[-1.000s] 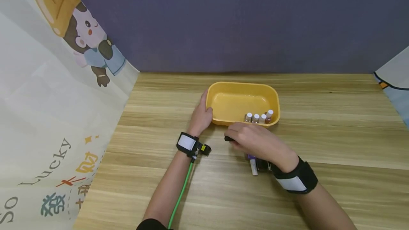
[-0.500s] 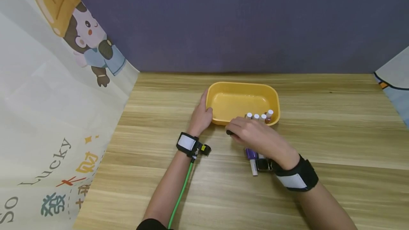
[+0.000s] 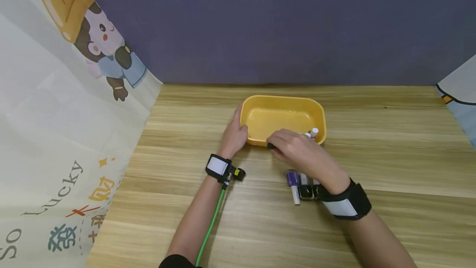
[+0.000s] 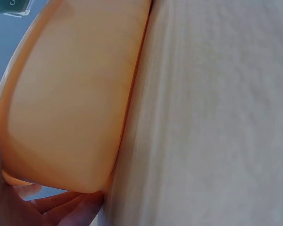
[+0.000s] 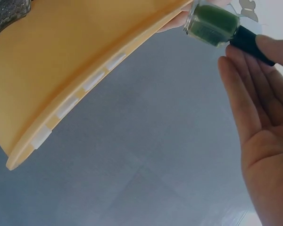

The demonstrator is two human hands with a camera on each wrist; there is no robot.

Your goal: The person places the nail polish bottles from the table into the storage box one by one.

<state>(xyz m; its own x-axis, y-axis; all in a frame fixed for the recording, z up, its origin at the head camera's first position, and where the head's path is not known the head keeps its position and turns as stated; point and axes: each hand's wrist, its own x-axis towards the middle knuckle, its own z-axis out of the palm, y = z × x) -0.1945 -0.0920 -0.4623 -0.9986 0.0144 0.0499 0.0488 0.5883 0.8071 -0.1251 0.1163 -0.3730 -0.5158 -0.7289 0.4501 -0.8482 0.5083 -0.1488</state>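
Observation:
My left hand point(image 3: 234, 137) grips the left end of a yellow plastic basin point(image 3: 282, 98), thumb by the rim and fingers round the outer wall. My right hand point(image 3: 303, 152) pinches a nail polish bottle point(image 5: 212, 23) of green polish by its black cap point(image 5: 246, 41). In the right wrist view that bottle tilts, its glass end close to the basin's rim. From the head the hand overlaps the near rim and hides most of the bottle. White-capped nail polish bottles point(image 3: 314, 131) stand along the basin's near right side, partly behind the right hand.
On the wooden table point(image 3: 390, 144), below the right hand, lie a purple nail polish bottle point(image 3: 292, 178) and a dark one point(image 3: 306, 192) beside it, partly covered by the right wrist strap point(image 3: 343, 204). A dark blue panel point(image 3: 282, 28) rises behind the table.
My right hand has moved forward from in front of the basin to over its near rim, carrying the bottle. More of the purple and dark bottles shows. The left hand stays put.

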